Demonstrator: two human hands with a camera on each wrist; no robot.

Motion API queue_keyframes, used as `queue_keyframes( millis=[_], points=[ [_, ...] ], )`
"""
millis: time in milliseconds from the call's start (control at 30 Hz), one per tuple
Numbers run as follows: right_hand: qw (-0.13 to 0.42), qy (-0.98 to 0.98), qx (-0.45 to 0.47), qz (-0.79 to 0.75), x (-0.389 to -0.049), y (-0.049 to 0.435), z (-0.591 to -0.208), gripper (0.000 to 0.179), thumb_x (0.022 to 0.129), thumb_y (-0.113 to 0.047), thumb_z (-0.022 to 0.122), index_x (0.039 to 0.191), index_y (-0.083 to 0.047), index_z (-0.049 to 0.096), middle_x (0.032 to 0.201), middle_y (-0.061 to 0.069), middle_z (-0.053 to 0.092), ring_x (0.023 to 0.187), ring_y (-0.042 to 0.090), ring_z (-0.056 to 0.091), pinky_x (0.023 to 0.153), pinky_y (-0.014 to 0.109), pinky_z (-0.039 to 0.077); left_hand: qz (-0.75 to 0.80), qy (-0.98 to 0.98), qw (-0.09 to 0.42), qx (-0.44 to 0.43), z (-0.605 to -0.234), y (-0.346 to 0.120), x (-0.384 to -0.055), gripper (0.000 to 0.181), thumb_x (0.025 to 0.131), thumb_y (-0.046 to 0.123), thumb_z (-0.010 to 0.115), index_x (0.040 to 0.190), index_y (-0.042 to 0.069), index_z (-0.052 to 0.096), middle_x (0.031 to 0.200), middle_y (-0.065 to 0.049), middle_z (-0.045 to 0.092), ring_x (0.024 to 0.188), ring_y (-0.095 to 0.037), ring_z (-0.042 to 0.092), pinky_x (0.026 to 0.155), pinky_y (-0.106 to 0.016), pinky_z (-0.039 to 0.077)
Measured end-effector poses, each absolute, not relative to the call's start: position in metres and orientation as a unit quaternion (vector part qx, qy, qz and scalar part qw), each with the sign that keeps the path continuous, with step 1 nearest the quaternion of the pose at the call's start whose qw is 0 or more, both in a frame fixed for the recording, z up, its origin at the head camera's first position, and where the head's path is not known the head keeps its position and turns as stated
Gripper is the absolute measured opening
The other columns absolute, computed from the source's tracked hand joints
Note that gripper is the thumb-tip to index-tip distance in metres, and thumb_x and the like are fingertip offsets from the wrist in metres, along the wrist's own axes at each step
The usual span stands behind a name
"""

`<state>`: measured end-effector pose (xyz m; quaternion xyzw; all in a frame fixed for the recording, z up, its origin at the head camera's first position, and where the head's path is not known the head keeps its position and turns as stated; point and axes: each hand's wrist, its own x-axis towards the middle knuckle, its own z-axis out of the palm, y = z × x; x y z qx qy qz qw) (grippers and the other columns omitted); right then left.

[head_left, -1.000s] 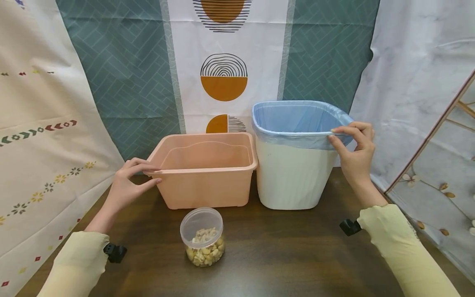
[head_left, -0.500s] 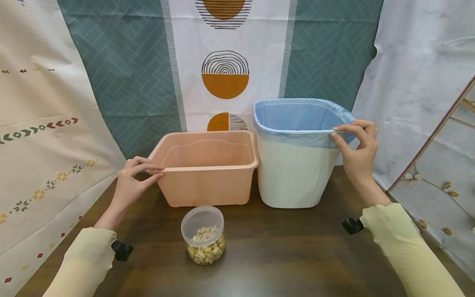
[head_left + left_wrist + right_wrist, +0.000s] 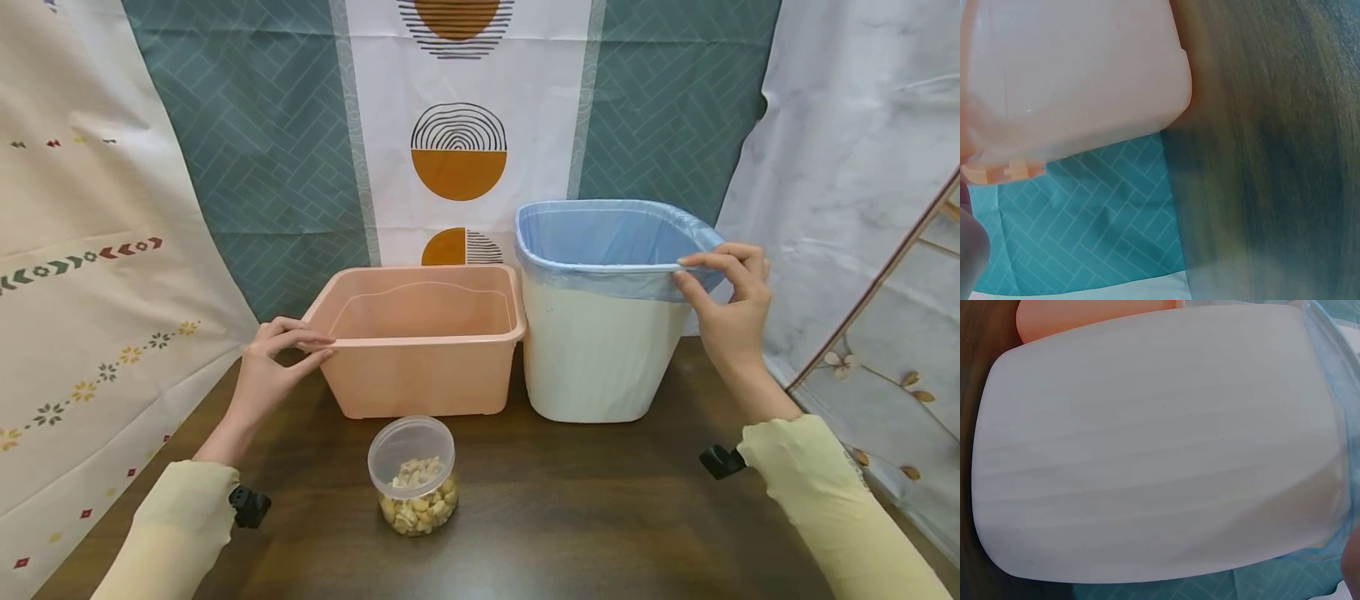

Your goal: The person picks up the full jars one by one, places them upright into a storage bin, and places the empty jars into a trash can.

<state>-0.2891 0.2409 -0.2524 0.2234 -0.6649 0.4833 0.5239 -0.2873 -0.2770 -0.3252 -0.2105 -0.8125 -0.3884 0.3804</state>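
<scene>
My left hand [image 3: 270,371] pinches the front left corner of a peach plastic basin [image 3: 420,379], thumb below the rim and fingers over it. On the right, a white trash bin [image 3: 600,354] stands against the basin, lined with a blue bag [image 3: 600,237] folded over its rim. With thumb and fingers, my right hand [image 3: 731,304] pinches the bag-covered rim at the bin's front right corner. Only a bit of the left thumb [image 3: 971,250] shows in the left wrist view. The bin's white side fills most of the right wrist view.
A clear lidded jar [image 3: 412,475] with pale yellow nut-like pieces stands in front of the basin on the dark wooden table [image 3: 555,508]. Patterned cloths [image 3: 262,125] hang behind and at both sides, close to the containers.
Both hands keep their hold on the rims. My left forearm has shifted slightly to the right. The whole scene has moved slightly rightward in the head view.
</scene>
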Motion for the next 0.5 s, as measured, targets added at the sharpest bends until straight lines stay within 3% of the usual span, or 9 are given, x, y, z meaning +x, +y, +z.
queue_keyframes(
  millis=[333,500],
  points=[
    [0.51,-0.692,0.224,0.459,-0.283,0.242,-0.248,0.015,0.082,0.006,0.072,0.096,0.012,0.069,0.099,-0.025,0.049,0.103,-0.005,0.042,0.099,0.025,0.023,-0.376,-0.833,0.352,-0.203,-0.333,-0.295,-0.3,0.024,0.075,-0.001,0.082,0.095,0.012,0.079,0.098,0.008,0.061,0.098,0.004,0.043,0.084,-0.023,0.029],
    [0.508,-0.706,0.215,0.445,-0.282,0.246,-0.246,0.016,0.081,0.009,0.073,0.096,0.012,0.07,0.099,-0.026,0.05,0.101,-0.006,0.041,0.096,0.023,0.023,-0.37,-0.836,0.347,-0.209,-0.331,-0.295,-0.3,0.023,0.076,0.0,0.083,0.096,0.012,0.079,0.099,0.013,0.061,0.098,0.004,0.043,0.084,-0.025,0.029]
  ],
)
